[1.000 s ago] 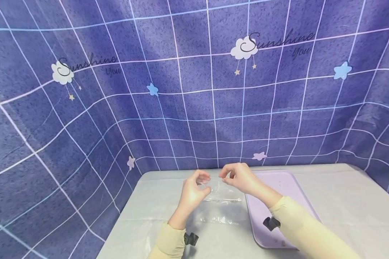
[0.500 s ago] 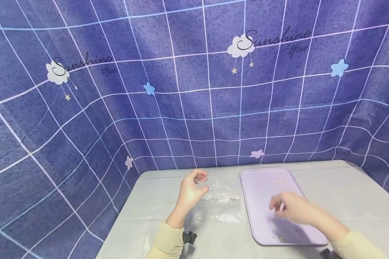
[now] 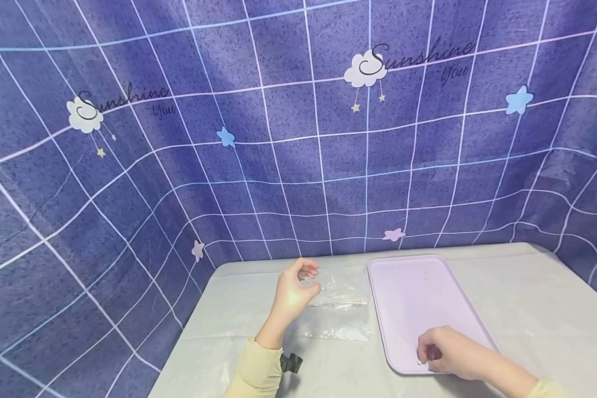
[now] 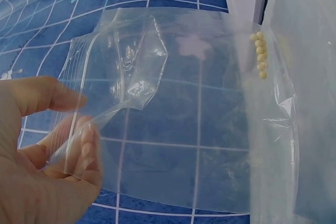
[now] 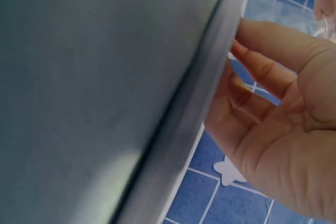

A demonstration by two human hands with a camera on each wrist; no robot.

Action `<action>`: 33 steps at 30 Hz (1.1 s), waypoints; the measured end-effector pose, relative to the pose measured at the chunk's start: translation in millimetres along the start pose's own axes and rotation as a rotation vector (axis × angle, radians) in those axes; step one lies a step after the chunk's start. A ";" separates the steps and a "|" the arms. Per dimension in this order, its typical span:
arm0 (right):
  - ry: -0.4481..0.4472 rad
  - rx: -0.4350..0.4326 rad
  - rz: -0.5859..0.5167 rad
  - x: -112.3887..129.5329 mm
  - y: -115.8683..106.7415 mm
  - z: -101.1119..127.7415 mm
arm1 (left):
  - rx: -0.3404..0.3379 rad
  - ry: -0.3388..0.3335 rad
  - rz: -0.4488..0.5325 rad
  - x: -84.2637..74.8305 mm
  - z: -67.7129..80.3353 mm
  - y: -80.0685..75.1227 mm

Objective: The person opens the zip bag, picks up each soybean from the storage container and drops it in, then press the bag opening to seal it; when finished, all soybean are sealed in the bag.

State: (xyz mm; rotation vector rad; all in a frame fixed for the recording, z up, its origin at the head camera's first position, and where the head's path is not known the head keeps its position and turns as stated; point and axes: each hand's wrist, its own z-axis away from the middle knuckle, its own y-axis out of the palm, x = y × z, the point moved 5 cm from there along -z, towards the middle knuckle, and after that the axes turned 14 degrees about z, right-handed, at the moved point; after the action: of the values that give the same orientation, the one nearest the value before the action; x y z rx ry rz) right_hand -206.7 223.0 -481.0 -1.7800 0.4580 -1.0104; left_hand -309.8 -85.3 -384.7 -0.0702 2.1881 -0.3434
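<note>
My left hand [image 3: 293, 290] holds the mouth of a clear zip bag [image 4: 173, 103], thumb and fingers curled about its zip edge. The bag hangs wide, with a gap showing at the mouth. Several small yellowish beads [image 4: 261, 56] are gathered in a row at its far end. My right hand [image 3: 450, 354] is down at the near end of the lilac tray [image 3: 428, 320], fingers bent towards the surface. A small pale bead [image 3: 419, 362] shows right by its fingertips. In the right wrist view the tray's rim [image 5: 194, 93] hides the fingertips, so I cannot tell whether they pinch a bead.
A few more small beads [image 3: 425, 272] lie at the tray's far end. The tray rests on a table with a pale cover [image 3: 239, 309]. Behind and to the left hangs a blue gridded curtain [image 3: 278, 193] with stars and clouds.
My right hand has left the bag's mouth, swung right over the tray and come down at its near end. My left hand stays at the bag.
</note>
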 end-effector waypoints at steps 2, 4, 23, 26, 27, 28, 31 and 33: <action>-0.006 -0.008 0.006 1.3 2.0 -1.1 | 0.002 -0.001 0.007 0.0 0.4 0.0; 0.008 -0.012 0.017 1.1 3.6 -1.3 | 0.005 -0.004 0.016 -0.3 0.9 0.0; 0.122 -0.354 -0.074 26.4 -78.4 -69.8 | 0.016 -0.001 0.046 -0.9 1.1 -0.9; 0.088 -0.410 -0.071 45.5 -84.8 -98.7 | 0.014 -0.007 0.051 -1.4 1.2 -1.2; 0.067 -0.421 -0.075 51.1 -84.4 -107.8 | 0.013 -0.008 0.053 -1.0 1.3 -1.2; 0.043 -0.431 -0.076 56.3 -83.2 -116.4 | 0.013 -0.008 0.054 -0.7 1.5 -1.1; -0.013 -0.461 -0.044 69.7 -77.8 -138.0 | 0.020 -0.008 0.058 1.0 2.0 0.0; -0.044 -0.473 0.007 76.5 -74.1 -148.9 | 0.024 -0.007 0.056 1.8 2.2 0.7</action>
State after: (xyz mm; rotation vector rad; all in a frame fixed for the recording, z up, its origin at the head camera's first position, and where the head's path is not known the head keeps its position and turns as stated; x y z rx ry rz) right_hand -292.2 116.1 -359.5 -2.2103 0.7193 -0.9050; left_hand -309.1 -85.4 -387.5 0.0027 2.1745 -0.3375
